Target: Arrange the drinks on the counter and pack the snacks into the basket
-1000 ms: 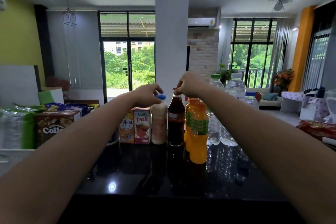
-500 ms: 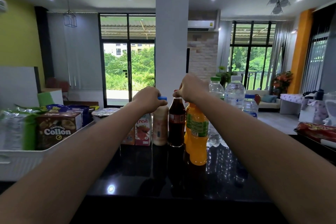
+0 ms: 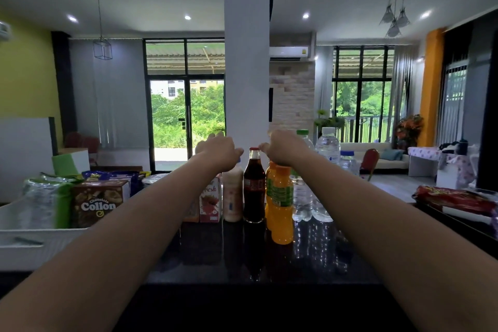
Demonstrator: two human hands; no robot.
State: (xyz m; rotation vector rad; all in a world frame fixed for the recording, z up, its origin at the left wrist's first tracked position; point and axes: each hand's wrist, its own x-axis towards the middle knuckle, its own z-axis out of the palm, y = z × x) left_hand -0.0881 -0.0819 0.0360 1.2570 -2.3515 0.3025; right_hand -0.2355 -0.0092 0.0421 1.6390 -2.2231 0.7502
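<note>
On the black counter (image 3: 242,259) a row of drinks stands: a juice carton (image 3: 211,203), a milky bottle (image 3: 232,197), a cola bottle (image 3: 254,191), two orange bottles (image 3: 281,207) and several water bottles (image 3: 327,148). My left hand (image 3: 219,152) is closed over the top of the milky bottle and hides its cap. My right hand (image 3: 285,148) is curled just right of the cola's red cap, above the orange bottles; I cannot see whether it grips anything. A white basket (image 3: 40,248) at the left holds a Collon box (image 3: 97,203) and a green bag (image 3: 43,202).
A red snack bag (image 3: 455,198) lies on the counter at the far right. A white pillar (image 3: 246,62) rises just behind the drinks. The counter's front half, between my forearms, is bare black surface.
My right hand has come off the cola bottle's top, so its red cap now shows between my hands. My left hand has closed down over the milky bottle's blue cap.
</note>
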